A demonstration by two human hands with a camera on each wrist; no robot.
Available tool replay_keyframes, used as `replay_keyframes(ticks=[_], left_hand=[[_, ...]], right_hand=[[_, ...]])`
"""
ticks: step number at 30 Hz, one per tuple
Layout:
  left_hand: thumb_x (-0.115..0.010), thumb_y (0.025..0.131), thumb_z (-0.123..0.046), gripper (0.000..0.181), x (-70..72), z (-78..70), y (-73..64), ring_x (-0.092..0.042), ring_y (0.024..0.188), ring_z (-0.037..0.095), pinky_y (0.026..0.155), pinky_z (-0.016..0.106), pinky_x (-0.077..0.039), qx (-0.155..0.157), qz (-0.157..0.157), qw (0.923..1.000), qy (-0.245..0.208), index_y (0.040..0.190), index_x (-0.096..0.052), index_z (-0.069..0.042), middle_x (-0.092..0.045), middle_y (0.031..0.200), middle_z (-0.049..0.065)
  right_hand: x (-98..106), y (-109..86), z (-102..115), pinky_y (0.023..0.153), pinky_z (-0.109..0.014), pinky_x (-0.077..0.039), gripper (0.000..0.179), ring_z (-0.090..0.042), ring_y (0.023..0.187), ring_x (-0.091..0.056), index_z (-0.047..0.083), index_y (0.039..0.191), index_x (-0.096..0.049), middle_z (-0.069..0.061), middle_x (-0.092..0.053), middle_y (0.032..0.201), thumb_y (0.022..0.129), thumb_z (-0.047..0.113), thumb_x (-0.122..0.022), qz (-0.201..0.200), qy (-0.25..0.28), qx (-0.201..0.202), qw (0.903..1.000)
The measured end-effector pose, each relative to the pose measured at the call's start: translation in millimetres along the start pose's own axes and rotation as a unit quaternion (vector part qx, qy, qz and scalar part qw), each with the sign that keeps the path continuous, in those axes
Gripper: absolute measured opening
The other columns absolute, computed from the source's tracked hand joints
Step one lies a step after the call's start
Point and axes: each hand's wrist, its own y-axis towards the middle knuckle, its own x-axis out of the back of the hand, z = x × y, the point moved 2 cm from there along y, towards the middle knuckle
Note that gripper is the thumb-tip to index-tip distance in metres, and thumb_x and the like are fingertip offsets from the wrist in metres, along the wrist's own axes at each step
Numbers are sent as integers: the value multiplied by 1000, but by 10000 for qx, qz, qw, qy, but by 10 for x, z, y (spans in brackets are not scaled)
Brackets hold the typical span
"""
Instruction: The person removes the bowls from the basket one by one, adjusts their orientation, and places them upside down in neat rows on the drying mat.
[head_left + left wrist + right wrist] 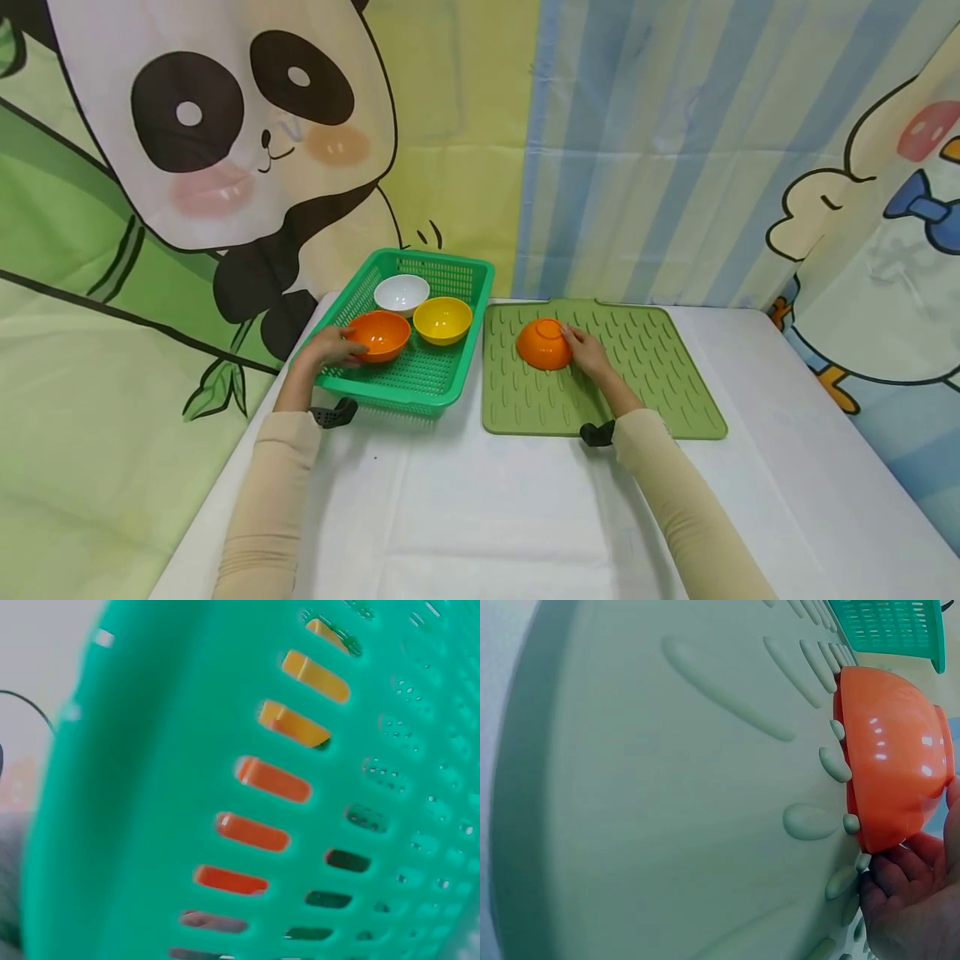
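Observation:
In the head view, my left hand (333, 346) is at the left rim of an upright orange bowl (382, 335), pinching its edge. That bowl sits in a green plastic basket (405, 404) with a white bowl (401, 293) and a yellow bowl (442, 321). The left wrist view is mostly filled by the basket's slotted wall (165, 780), orange and yellow showing through the slots. My right hand (588, 352) holds a second orange bowl (542, 343), upside down on a green mat (645, 375). In the right wrist view, thumb and fingers grip the bowl's right side, its rim against the mat.
A white-covered table (480, 508) lies under everything. The mat's surface has raised oblong bumps. Behind the table hangs a printed curtain (645, 150) with a panda on the left and a duck-like figure on the right. The basket stands just left of the mat.

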Motion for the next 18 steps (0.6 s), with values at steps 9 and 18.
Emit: replay_keyframes(ticks=[9, 18], left_hand=[[-51, 87, -23, 63, 29, -286, -259, -66, 61, 15, 60, 25, -52, -684, -1109, 9874, 897, 140, -31, 7, -61, 101, 26], [-53, 87, -21, 54, -274, -886, -671, -68, 69, 17, 64, 28, -54, -1705, -777, 9801, 661, 136, -43, 2, -69, 84, 13]], right_hand=[[-12, -7, -4, 102, -51, -30, 64, -38, 128, -33, 4, 143, -32, -22, -36, 140, 97, 49, -34, 12, -149, -37, 9999], [-3, -12, 4, 103, -51, -28, 66, -37, 130, -30, 5, 144, -31, -21, -34, 143, 96, 51, -33, -36, -100, -67, 9999]])
